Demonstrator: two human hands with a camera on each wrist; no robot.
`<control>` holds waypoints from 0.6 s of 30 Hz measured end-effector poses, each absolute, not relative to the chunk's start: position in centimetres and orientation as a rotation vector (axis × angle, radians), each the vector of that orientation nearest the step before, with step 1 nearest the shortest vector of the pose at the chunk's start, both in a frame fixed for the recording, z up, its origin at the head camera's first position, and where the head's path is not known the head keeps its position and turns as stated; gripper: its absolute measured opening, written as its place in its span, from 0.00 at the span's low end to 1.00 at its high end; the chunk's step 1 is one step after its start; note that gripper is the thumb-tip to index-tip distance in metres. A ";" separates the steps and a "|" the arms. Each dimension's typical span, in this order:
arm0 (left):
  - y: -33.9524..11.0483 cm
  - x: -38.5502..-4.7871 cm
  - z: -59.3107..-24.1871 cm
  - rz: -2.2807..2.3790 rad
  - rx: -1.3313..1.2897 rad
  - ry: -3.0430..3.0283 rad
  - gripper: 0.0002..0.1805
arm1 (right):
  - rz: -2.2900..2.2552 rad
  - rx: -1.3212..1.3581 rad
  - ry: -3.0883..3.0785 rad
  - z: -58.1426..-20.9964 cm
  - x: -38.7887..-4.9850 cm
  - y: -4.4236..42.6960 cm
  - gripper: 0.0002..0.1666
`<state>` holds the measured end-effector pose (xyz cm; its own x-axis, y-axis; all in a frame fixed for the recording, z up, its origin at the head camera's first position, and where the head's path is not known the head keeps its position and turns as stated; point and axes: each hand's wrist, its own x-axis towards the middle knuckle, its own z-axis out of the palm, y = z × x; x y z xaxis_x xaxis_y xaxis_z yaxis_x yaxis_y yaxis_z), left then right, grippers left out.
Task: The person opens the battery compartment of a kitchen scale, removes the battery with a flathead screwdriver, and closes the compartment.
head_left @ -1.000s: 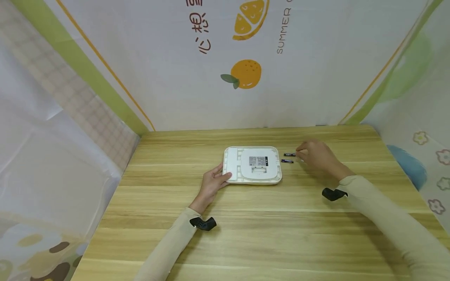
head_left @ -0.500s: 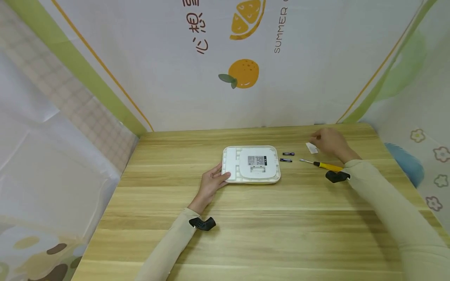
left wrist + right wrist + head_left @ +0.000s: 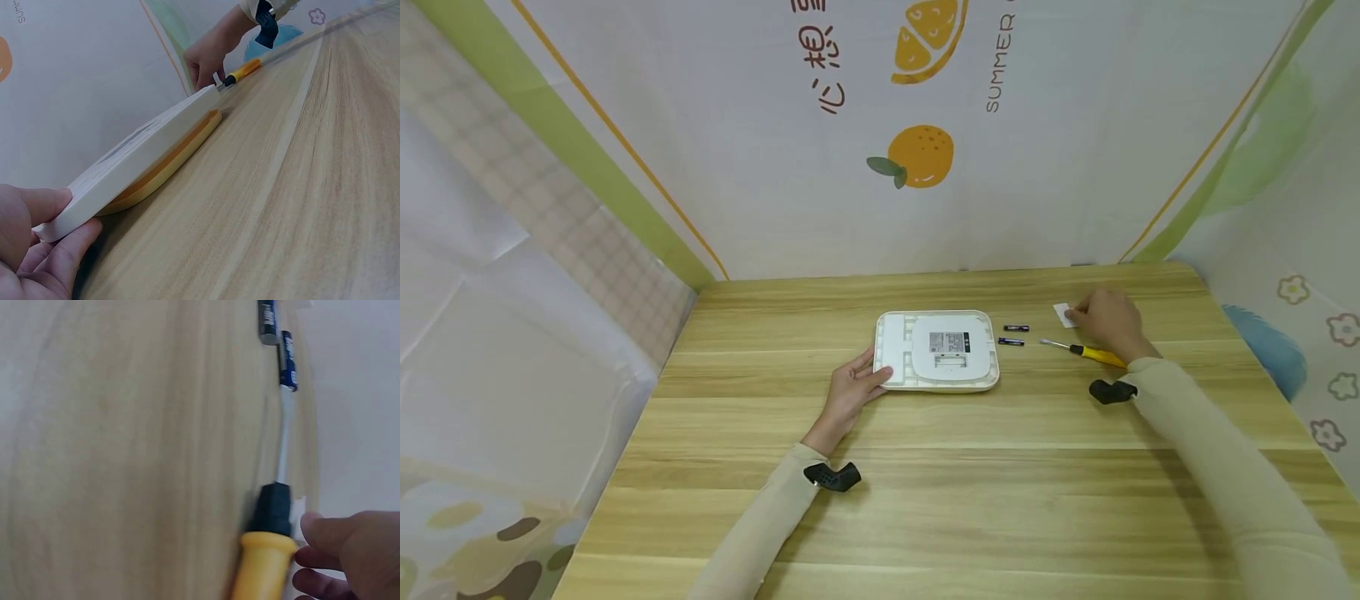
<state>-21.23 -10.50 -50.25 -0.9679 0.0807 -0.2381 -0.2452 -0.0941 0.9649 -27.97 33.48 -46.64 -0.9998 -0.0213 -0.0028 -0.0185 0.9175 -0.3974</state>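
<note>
A flat white device (image 3: 940, 383) with rounded corners lies back side up, showing a printed label and an uncovered battery compartment (image 3: 951, 361). My left hand (image 3: 847, 392) grips its left end, thumb on top and fingers underneath. In the left wrist view the device (image 3: 131, 169) is tilted, its near end raised, with a yellow layer below. My right hand (image 3: 1108, 321) pinches the edge of a small white piece (image 3: 1063, 313) on the table; the fingers partly hide it. Two dark batteries (image 3: 1011, 342) lie between device and right hand. A yellow-handled screwdriver (image 3: 1096, 355) lies beside that hand.
The wood-grain table (image 3: 925, 500) ends at the back against a printed curtain (image 3: 775, 208). Similar cloth hangs at both sides. Black wrist camera mounts (image 3: 832, 477) sit on both sleeves. The screwdriver's handle lies partly under the right wrist.
My right hand has moved right from over the batteries, uncovering the screwdriver and the white piece, then come down onto that piece's right edge. My left hand keeps its grip.
</note>
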 end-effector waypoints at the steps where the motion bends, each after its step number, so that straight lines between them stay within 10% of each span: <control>1: -10.5 -21.2 -50.3 2.166 -0.181 1.950 0.34 | -0.630 -0.016 3.075 -46.8 -27.9 33.4 0.21; 18: -10.5 -21.3 -50.3 2.179 -0.174 1.950 0.34 | -0.591 0.024 3.185 -47.5 -28.0 33.1 0.16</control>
<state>-21.26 -10.47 -50.27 -0.9707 0.0784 -0.2272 -0.2345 -0.1014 0.9668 -27.98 33.10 -47.45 -0.9951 0.0323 0.0935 -0.0034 0.9334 -0.3587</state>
